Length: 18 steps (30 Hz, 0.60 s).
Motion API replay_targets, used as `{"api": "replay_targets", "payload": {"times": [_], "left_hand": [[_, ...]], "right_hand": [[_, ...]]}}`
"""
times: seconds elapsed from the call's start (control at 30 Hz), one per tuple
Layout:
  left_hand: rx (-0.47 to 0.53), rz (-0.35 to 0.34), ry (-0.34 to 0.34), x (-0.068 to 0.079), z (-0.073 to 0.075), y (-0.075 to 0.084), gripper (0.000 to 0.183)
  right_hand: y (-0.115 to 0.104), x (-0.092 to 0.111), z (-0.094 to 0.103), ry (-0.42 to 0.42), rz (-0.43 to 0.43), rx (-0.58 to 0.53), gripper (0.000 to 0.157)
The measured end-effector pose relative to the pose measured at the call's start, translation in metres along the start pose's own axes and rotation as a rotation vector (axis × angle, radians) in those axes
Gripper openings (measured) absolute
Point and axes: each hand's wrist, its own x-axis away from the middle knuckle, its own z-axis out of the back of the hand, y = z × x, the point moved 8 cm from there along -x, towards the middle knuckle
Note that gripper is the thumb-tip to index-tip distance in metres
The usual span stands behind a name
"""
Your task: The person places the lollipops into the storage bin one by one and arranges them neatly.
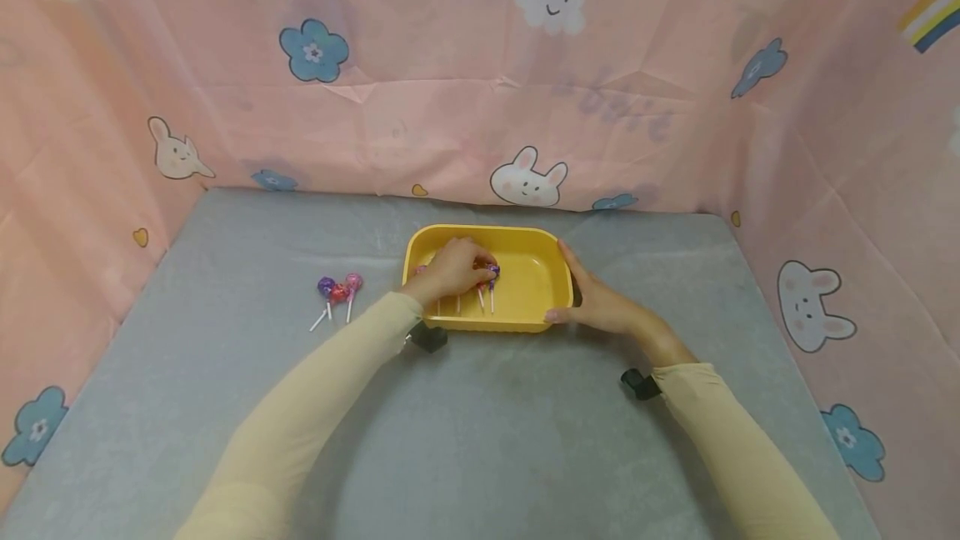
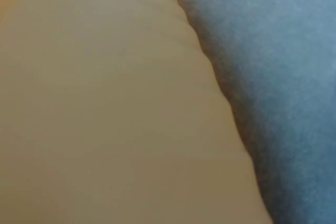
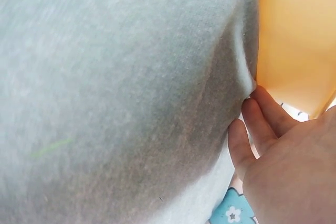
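A yellow plastic box (image 1: 525, 326) stands on the grey table, with several lollipops lying inside its left half. My left hand (image 1: 452, 267) reaches over the front left rim into it, thumb and fingertips pinching at the candy end of a purple lollipop (image 1: 492, 273); the palm hides part of the other lollipops. With my right hand (image 1: 603, 305) I grip the box's right end, thumb at the front corner, fingers along the outer side. In the right wrist view, the fingers (image 3: 262, 116) lie against the box wall (image 3: 294, 35). Only a sleeve (image 2: 115, 103) and grey cloth show at the left wrist.
Left of the box, a purple lollipop (image 1: 326, 286), a red lollipop (image 1: 340, 293) and a pink lollipop (image 1: 353, 282) lie together on the grey tablecloth (image 1: 480, 423). A pink printed curtain (image 1: 420, 123) stands behind the table and along both sides.
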Motion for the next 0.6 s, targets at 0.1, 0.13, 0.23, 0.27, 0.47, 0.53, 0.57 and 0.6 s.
{"api": "replay_targets", "payload": {"times": [0.1,0.13,0.23,0.27,0.47,0.53,0.57,0.6], "left_hand": [[0.001,0.01,0.002,0.0008,0.0004,0.0005,0.026],[0.002,0.014,0.001,0.0012,0.0006,0.0006,0.026],[-0.001,0.027,0.001,0.002,0.0009,0.0003,0.027],[-0.001,0.031,0.001,0.0023,0.0011,0.0002,0.028],[-0.012,0.04,0.006,0.0035,0.0024,-0.0002,0.028],[-0.019,0.043,0.01,0.0042,0.0031,0.0001,0.029],[-0.026,0.043,0.011,0.0045,0.0032,0.0001,0.029],[-0.03,0.044,0.012,0.0047,0.0033,0.0003,0.03]], "right_hand": [[0.0002,0.0002,0.0,-0.002,-0.004,-0.002,0.12],[0.0004,0.0002,0.0,-0.002,-0.006,-0.001,0.12],[0.0008,0.0002,0.0001,0.0,-0.011,0.009,0.121],[0.0008,0.0002,0.0002,0.0,-0.011,0.012,0.121],[-0.0002,0.0007,-0.0002,-0.001,-0.014,0.014,0.12],[-0.0003,0.0009,-0.0001,-0.001,-0.015,0.015,0.12],[-0.0002,0.0009,0.0,-0.001,-0.016,0.017,0.121],[-0.0001,0.0009,0.0,-0.001,-0.017,0.019,0.121]]}}
